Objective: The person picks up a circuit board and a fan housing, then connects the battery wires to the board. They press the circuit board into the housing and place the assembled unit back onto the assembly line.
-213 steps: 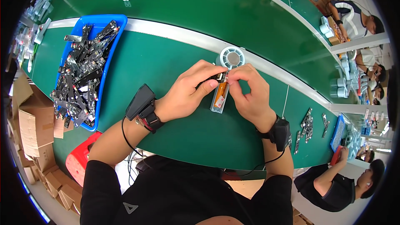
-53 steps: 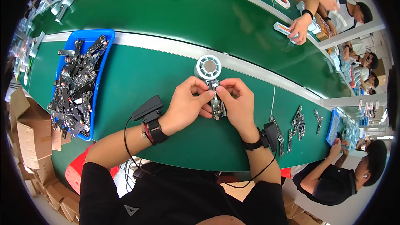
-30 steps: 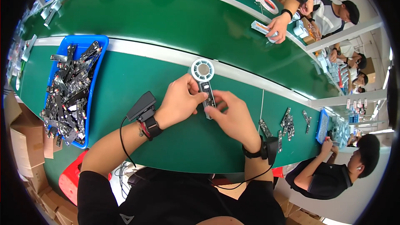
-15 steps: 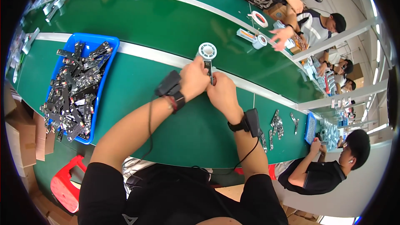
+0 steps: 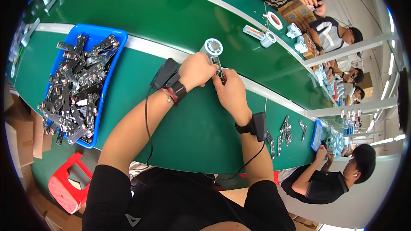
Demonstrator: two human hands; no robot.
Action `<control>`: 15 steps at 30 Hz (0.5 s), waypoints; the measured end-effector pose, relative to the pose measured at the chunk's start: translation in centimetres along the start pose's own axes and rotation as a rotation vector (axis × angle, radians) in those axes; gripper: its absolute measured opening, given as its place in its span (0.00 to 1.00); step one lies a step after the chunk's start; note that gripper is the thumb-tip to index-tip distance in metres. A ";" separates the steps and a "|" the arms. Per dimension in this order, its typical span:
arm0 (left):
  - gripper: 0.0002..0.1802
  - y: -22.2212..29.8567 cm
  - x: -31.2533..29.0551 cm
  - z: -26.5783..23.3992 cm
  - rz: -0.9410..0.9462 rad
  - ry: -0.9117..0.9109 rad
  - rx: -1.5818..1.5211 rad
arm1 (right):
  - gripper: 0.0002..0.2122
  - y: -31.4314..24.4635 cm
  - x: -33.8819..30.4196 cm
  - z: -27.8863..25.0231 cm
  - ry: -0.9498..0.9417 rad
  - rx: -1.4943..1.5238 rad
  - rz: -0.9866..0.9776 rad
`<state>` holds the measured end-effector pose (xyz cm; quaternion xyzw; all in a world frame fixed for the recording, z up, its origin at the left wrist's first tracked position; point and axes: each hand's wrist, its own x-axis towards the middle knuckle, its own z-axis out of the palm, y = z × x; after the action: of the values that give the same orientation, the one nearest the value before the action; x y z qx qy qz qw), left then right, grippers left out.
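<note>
Over the white rail at the table's far edge, my two hands hold a pale grey-blue fan housing (image 5: 213, 47), its round vented head pointing away from me. A narrow black circuit board (image 5: 217, 69) shows along its handle. My left hand (image 5: 196, 70) is closed at the neck below the head, thumb toward the board. My right hand (image 5: 232, 93) is closed around the lower end of the handle, with the thumb by the board. The palms hide much of the handle.
A blue tray (image 5: 122, 55) heaped with circuit boards stands at left. Loose boards (image 5: 286, 130) lie at right. Beyond the rail, another fan housing (image 5: 261, 36) lies near a tape roll (image 5: 274, 20). A red stool (image 5: 70, 188) stands lower left; co-workers sit along the right.
My left hand has shifted slightly up and left, and more of the circuit board shows between my hands. A co-worker's hand across the table has drawn back from the far rail.
</note>
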<state>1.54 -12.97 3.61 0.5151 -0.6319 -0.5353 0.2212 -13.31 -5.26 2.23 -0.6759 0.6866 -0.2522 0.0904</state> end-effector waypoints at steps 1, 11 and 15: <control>0.13 0.2 0.0 -0.2 -0.030 0.017 0.043 | 0.13 -0.2 0.1 0.4 0.091 -0.023 -0.078; 0.15 -4.1 2.0 1.2 0.441 0.604 0.136 | 0.12 -1.3 6.8 2.8 0.091 -0.092 -0.242; 0.20 -5.1 3.6 1.0 0.580 0.781 0.349 | 0.14 -1.5 9.8 5.0 0.135 -0.035 -0.239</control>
<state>1.53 -15.19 -2.34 0.5095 -0.6988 -0.1065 0.4906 -10.39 -15.80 0.79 -0.7358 0.6100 -0.2940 0.0017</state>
